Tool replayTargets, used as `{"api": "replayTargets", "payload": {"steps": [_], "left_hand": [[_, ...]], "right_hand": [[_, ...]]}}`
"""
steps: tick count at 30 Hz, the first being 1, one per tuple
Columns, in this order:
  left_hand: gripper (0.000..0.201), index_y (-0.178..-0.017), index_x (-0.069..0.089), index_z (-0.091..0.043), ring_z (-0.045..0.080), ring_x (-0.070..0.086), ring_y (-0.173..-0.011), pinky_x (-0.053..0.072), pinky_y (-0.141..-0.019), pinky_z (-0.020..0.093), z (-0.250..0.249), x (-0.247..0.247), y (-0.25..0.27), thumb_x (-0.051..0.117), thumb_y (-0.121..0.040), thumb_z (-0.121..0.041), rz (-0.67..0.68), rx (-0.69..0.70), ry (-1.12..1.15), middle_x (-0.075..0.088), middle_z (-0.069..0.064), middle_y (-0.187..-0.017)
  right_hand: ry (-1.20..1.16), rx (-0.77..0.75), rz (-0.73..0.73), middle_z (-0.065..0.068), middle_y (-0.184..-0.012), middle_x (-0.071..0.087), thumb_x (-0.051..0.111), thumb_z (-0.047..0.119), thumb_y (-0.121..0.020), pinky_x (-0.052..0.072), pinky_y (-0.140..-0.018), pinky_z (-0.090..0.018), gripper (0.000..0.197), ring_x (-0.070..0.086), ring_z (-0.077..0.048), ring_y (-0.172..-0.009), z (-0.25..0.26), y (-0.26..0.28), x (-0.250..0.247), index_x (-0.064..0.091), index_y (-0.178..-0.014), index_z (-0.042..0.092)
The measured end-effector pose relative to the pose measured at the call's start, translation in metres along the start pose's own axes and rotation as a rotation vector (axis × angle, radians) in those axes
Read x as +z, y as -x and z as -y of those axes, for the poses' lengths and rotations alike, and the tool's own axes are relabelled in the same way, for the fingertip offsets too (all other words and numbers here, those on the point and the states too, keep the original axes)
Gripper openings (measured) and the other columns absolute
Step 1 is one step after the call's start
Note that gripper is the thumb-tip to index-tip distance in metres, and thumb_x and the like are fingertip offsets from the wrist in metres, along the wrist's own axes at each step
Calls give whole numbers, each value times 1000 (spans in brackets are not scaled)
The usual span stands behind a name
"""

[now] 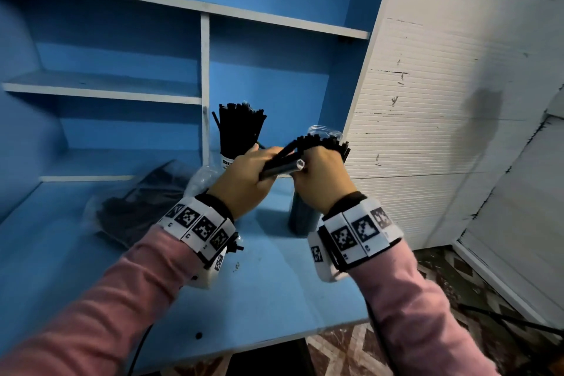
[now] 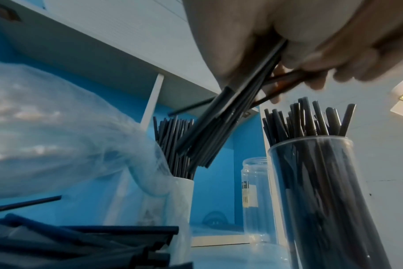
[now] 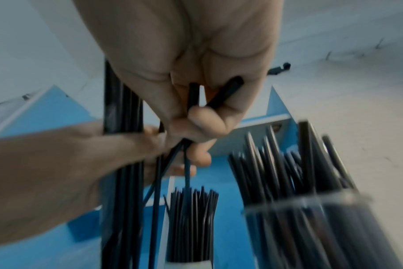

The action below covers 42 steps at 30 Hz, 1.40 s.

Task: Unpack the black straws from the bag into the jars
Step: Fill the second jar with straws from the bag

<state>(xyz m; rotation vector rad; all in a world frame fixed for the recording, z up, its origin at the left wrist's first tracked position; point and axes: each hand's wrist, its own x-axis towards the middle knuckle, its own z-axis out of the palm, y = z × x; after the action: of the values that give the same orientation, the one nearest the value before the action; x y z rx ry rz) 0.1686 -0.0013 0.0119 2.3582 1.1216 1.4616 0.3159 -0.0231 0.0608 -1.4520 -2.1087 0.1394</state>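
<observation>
My left hand grips a bundle of black straws above the desk; from the left wrist the bundle slants down. My right hand meets it and pinches a couple of straws out of the bundle. Just below the right hand a clear jar stands packed with straws. A second jar of straws is in the shelf nook behind, and an empty clear jar is beside it. The plastic bag, with more straws inside, lies on the desk to the left.
The blue desk has a front edge close to me. A white-edged shelf divider rises just left of the back jar. A white slatted wall closes the right side. A dark cable hangs under my right arm.
</observation>
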Motion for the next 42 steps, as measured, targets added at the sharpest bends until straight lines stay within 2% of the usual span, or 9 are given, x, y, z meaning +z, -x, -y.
{"api": "replayTargets", "payload": {"steps": [4, 7, 10, 16, 21, 26, 28, 38, 42], "left_hand": [[43, -122, 59, -6, -10, 55, -90, 39, -83, 9, -5, 3, -5, 47, -82, 4, 52, 8, 123, 57, -21, -92], [40, -125, 55, -9, 13, 60, -102, 47, -93, 38, 2, 10, -8, 50, -85, -6, 72, 1, 142, 61, -1, -104], [20, -110, 52, -10, 1, 55, -76, 46, -75, 28, 2, 21, -8, 49, -91, -15, 19, -55, 205, 59, -4, -84], [14, -93, 53, -28, -2, 49, -59, 43, -68, 24, -12, 38, -5, 51, -98, -14, -99, -229, 470, 57, -22, -64], [26, -77, 50, -22, 4, 48, -52, 44, -58, 23, -9, 45, 2, 52, -94, -2, 15, -328, 503, 51, -8, -57], [15, -94, 54, -20, -1, 54, -75, 45, -68, 7, 7, 50, 14, 60, -92, -6, 377, -502, 286, 54, -15, -85], [7, -96, 64, -7, 8, 62, -84, 47, -80, 15, 16, 52, 21, 63, -91, -12, 458, -482, 309, 66, -7, -88], [15, -88, 72, 1, 17, 68, -90, 49, -81, 15, 16, 48, 26, 65, -89, -13, 487, -588, 406, 73, 6, -87], [21, -74, 64, -3, 13, 61, -70, 50, -67, 12, 9, 51, 26, 58, -93, -9, 484, -621, 443, 65, 3, -70]], "right_hand": [[125, -16, -19, -2, -73, 54, 56, 12, -81, 34, -64, -28, 17, 53, -30, -79, 5, -9, -33, 71, -84, 19], [24, -26, -39, 6, -70, 62, 61, 13, -76, 46, -68, -29, 12, 58, -20, -74, 4, -17, -46, 65, -78, 24], [-112, -76, -118, 10, -62, 62, 65, 11, -75, 42, -58, -21, 12, 53, 0, -56, 4, -24, -50, 58, -75, 20], [-359, -120, -491, 12, -85, 65, 50, 38, -95, 51, -68, -27, 23, 62, -4, -72, 9, -18, -35, 65, -91, 21], [-426, -304, -305, 6, -121, 59, 53, 39, -95, 42, -97, -18, 34, 53, -2, -113, -1, -11, -6, 59, -125, 24], [-293, -342, -142, -1, -99, 64, 62, 18, -90, 42, -82, -16, 17, 57, -10, -90, -22, -3, 33, 65, -104, 9], [-271, -351, -136, -1, -101, 61, 64, 16, -88, 41, -82, -15, 19, 56, -11, -90, -26, -2, 37, 64, -106, 9], [-274, -342, -237, 3, -94, 57, 61, 11, -88, 45, -72, -17, 14, 55, -11, -81, -26, 4, 42, 63, -101, 9], [-282, -324, -236, 4, -91, 57, 65, 13, -86, 43, -72, -14, 14, 53, -8, -80, -23, 6, 39, 63, -100, 9]]}}
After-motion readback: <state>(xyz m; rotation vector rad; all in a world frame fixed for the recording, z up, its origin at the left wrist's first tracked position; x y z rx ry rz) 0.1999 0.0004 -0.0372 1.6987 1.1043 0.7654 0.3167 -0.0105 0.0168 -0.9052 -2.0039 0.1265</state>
